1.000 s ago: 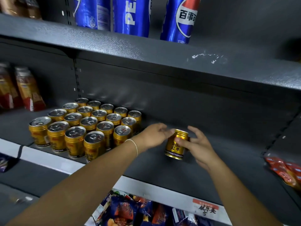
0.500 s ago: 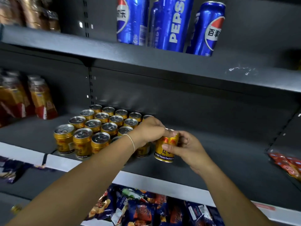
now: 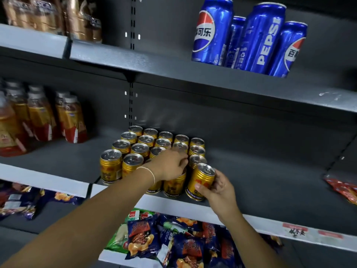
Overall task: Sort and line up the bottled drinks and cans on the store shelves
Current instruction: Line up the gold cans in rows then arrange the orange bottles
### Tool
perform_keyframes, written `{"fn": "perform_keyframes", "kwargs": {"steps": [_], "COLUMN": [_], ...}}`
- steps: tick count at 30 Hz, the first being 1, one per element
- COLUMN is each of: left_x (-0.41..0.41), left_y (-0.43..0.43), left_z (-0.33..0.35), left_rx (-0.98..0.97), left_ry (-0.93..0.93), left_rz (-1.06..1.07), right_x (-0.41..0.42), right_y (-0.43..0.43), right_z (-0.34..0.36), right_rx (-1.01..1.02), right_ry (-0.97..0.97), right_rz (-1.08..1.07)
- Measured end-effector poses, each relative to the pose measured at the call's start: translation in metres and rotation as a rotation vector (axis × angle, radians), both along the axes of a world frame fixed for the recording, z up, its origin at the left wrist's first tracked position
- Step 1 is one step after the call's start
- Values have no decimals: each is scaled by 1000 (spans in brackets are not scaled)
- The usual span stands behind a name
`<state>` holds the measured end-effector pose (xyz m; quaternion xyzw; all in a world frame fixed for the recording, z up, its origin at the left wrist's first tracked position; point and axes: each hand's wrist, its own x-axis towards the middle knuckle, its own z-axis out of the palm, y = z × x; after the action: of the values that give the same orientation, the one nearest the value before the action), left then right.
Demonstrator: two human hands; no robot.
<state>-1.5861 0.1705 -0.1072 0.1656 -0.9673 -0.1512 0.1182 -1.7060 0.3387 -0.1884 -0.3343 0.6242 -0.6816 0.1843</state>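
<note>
Gold ribbed metal can [image 3: 201,180] clamped in the right hand [image 3: 219,188], thumb across the label on the near side, fingers curled round the far side. Tilted, silver top leaning right, base low at the near edge of the dark grey metal shelf [image 3: 270,176], just right of the nearest row. Touching the shelf or not: cannot tell.

Left hand [image 3: 169,167] close by on the left, apart from the right hand, palm down over the block of matching gold cans [image 3: 135,151], fingers bent down onto the can tops. Gripping or only resting: cannot tell. Thin white string bracelet [image 3: 149,174] round that wrist.

Block upright and packed tight, silver tops up, 5 across in the far row, running from the near edge back toward the far wall.

Along the near edge, white price strip [image 3: 251,219], with a red and white price tag [image 3: 294,229] well to the right. At the far right on the same level, red crinkled packet [image 3: 343,188], partly cut off by the frame.

On the neighbouring section to the left, clear plastic bottles with orange and red labels [image 3: 71,120], upright in a group, somewhat blurred.

1 level up, 4 tall blue Pepsi cans [image 3: 258,39] bunched together right of centre. Brown-wrapped bottles [image 3: 38,16] at the upper left, too blurred to read.

1 level down, near and below the hands, heap of dark blue and orange snack bags [image 3: 173,246].
</note>
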Motion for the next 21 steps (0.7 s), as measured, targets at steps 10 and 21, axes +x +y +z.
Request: {"fn": "perform_keyframes", "kwargs": {"steps": [10, 21], "left_x": [18, 10], "left_y": [-10, -6], "left_z": [-15, -19], "left_rx": [-138, -194], "left_ry": [-61, -144], "left_rz": [-20, -98], "right_x": [9, 9], "right_y": [-10, -7], "right_z": [-14, -23], "right_rx": [97, 150], "right_ry": [121, 170], "right_rz": [-26, -72]}}
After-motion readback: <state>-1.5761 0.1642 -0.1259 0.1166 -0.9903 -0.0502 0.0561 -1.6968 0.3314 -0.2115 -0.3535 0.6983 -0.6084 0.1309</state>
